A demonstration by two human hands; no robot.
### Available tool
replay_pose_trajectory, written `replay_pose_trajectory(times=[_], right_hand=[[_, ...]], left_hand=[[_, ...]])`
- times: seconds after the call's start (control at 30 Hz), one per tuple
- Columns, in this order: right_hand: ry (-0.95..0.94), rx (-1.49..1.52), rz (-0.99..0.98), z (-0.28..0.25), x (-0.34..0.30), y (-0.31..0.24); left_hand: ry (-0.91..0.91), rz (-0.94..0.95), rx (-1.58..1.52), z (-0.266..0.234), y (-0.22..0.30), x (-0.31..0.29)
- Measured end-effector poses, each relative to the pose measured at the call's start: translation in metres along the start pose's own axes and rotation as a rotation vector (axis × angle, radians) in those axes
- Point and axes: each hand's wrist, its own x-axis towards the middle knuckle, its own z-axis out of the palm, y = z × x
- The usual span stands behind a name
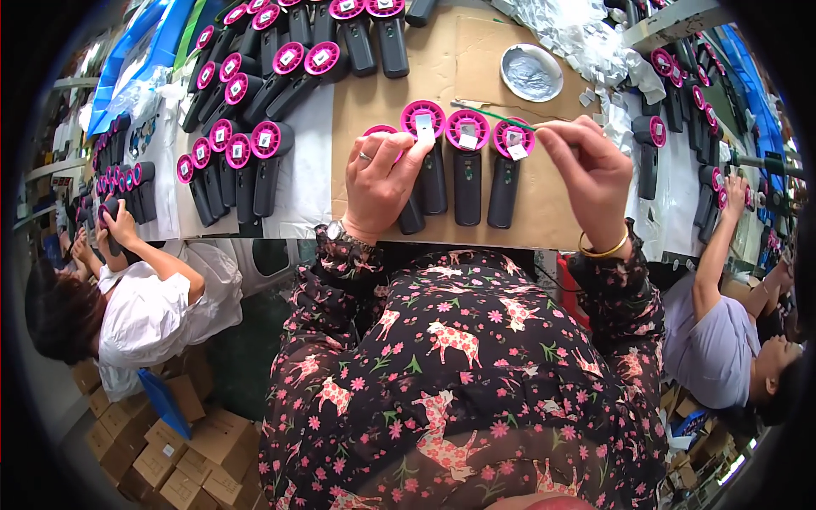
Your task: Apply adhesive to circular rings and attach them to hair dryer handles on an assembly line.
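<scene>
Right hand [592, 170] pinches the green stick [497, 117] between thumb and finger, slanting it by the heads of four pink-topped fans [467, 183] lined up on cardboard [552, 208]! Left hand [378, 183] curls over the leftmost fan [411, 219], fingertips at a white piece [424, 127], grip impossible to tell; beyond, a bowl [507, 70] of grey paste [532, 76]

Clock centred on the row of four handheld devices [467, 191], which lay side by side on a cardboard sheet [552, 212]. Left hand [378, 185] was at 9, over the row's end; right hand [595, 166] at 3. Dish [532, 75] sat at 1, on cardboard, with sheeting [586, 42] just beyond. Further devices [264, 183] stretched from 9 to 11. One co-worker [153, 319] was at 8, another co-worker [710, 336] at 4; cartons [225, 439] at 7.
</scene>
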Motion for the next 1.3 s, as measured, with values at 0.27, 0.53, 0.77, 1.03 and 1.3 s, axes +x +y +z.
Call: replay_pose_trajectory(times=[0.27, 0.53, 0.77, 1.03, 1.3], right_hand=[[-0.147, -0.434, -0.615, 0.029, 0.005, 0.003], [-0.356, -0.741, -0.865, 0.033, 0.016, 0.002], [-0.448, -0.756, -0.888, 0.028, 0.013, 0.003], [-0.328, -0.684, -0.860, 0.021, 0.015, -0.001], [-0.343, -0.610, -0.848, 0.014, 0.010, -0.002]], left_hand=[[0.051, -0.021, -0.008, 0.003, 0.001, -0.001], [0.060, -0.031, -0.024, 0.003, 0.002, -0.001], [0.052, -0.034, -0.047, 0.001, 0.003, 0.000], [0.060, -0.047, -0.058, 0.000, 0.003, 0.001], [0.085, -0.093, -0.091, -0.001, 0.006, 0.004]])
